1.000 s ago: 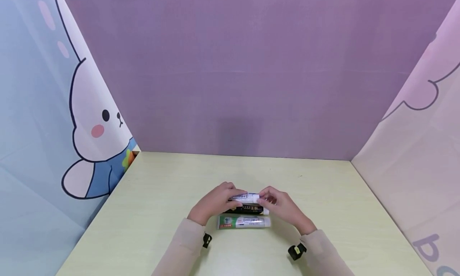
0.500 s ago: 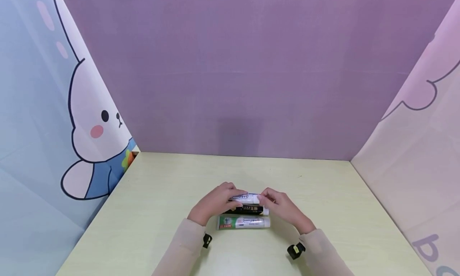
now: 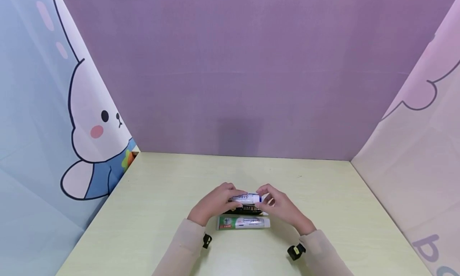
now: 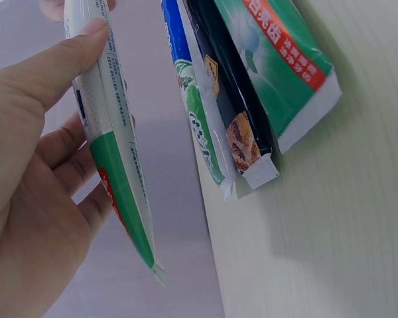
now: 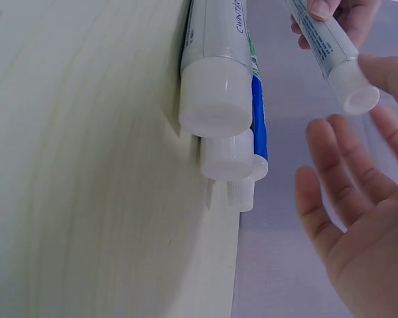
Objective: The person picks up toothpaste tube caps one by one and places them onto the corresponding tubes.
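My left hand [image 3: 216, 201] holds a white and green toothpaste tube [image 4: 113, 126] above the table, thumb on its near face and fingers behind. Its white cap [image 5: 353, 87] points toward my right hand [image 3: 282, 207]. In the right wrist view, that hand's fingers are spread and loosely bent around the cap; the thumb is at its edge, and contact is unclear. Below lie a green and white toothpaste tube [image 3: 244, 222], a black one [image 4: 229, 86] and a blue and green one [image 4: 194, 112], side by side. The held tube partly hides the back ones in the head view.
The pale wooden table [image 3: 161, 244] ends at a purple backdrop [image 3: 244, 76]. Printed cloth walls stand on the left [image 3: 32, 148] and right [image 3: 413, 168]. Black wrist cameras sit at both cuffs, the right camera [image 3: 296, 251] close to the tabletop.
The right fingers closed in on the held tube's cap half a second ago, and now they have spread apart around it. The left hand and the tubes on the table stay put.
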`<act>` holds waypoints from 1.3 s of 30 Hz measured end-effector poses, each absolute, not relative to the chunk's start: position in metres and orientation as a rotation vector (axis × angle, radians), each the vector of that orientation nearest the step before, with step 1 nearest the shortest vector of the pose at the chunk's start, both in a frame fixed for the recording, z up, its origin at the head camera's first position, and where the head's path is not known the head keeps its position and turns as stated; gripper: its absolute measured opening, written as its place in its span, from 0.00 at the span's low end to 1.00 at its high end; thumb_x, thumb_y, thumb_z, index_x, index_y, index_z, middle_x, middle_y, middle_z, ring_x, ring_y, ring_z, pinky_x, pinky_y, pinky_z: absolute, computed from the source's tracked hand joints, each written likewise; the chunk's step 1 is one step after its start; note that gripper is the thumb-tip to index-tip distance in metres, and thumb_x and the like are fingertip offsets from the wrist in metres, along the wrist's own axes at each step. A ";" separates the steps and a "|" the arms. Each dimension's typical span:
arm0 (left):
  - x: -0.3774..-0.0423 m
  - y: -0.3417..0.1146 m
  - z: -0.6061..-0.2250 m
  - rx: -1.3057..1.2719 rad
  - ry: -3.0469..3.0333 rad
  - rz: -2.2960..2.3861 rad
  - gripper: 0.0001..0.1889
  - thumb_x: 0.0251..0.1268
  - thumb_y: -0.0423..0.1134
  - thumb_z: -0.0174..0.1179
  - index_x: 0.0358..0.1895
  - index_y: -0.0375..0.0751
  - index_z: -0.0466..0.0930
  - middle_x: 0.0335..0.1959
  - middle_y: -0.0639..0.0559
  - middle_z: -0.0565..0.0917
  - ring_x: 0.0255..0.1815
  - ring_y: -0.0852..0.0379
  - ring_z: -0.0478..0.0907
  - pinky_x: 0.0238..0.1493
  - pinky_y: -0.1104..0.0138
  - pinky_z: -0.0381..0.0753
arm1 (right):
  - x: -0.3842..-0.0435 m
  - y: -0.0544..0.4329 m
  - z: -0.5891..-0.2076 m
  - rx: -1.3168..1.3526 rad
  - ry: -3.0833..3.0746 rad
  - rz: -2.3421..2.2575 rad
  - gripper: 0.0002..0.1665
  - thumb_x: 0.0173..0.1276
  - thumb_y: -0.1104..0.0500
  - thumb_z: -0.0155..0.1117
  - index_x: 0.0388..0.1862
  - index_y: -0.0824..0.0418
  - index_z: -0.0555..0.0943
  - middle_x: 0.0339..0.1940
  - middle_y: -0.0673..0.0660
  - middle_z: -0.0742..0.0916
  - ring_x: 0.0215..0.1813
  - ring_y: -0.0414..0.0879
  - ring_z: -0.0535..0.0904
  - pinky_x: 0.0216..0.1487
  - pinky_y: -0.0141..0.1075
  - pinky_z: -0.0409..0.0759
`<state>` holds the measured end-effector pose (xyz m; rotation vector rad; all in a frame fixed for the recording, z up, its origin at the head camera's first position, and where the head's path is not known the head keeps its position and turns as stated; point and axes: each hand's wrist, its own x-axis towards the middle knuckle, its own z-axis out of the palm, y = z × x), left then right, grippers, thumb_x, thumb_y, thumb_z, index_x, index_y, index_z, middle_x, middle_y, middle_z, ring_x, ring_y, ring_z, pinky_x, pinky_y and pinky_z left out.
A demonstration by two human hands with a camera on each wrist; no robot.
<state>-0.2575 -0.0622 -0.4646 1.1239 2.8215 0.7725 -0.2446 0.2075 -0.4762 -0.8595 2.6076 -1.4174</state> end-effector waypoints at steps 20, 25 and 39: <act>-0.257 -0.063 -0.463 1.141 2.824 0.755 0.22 0.69 0.50 0.63 0.63 0.52 0.81 0.44 0.58 0.80 0.42 0.62 0.71 0.46 0.69 0.77 | -0.229 0.198 -0.453 -0.895 2.666 -1.399 0.13 0.67 0.67 0.69 0.49 0.62 0.79 0.43 0.57 0.85 0.40 0.52 0.81 0.42 0.40 0.80; -0.257 -0.064 -0.463 1.130 2.823 0.758 0.22 0.69 0.50 0.63 0.64 0.53 0.81 0.44 0.58 0.80 0.43 0.62 0.71 0.47 0.69 0.77 | -0.239 0.204 -0.472 -0.863 2.672 -1.381 0.11 0.71 0.58 0.68 0.50 0.54 0.79 0.39 0.49 0.84 0.38 0.46 0.80 0.40 0.37 0.79; -0.254 -0.066 -0.463 1.134 2.817 0.767 0.22 0.69 0.50 0.63 0.64 0.52 0.81 0.45 0.58 0.80 0.43 0.62 0.71 0.48 0.69 0.77 | -0.238 0.203 -0.472 -0.771 2.612 -1.387 0.11 0.75 0.49 0.62 0.49 0.53 0.80 0.38 0.55 0.86 0.37 0.47 0.79 0.39 0.35 0.79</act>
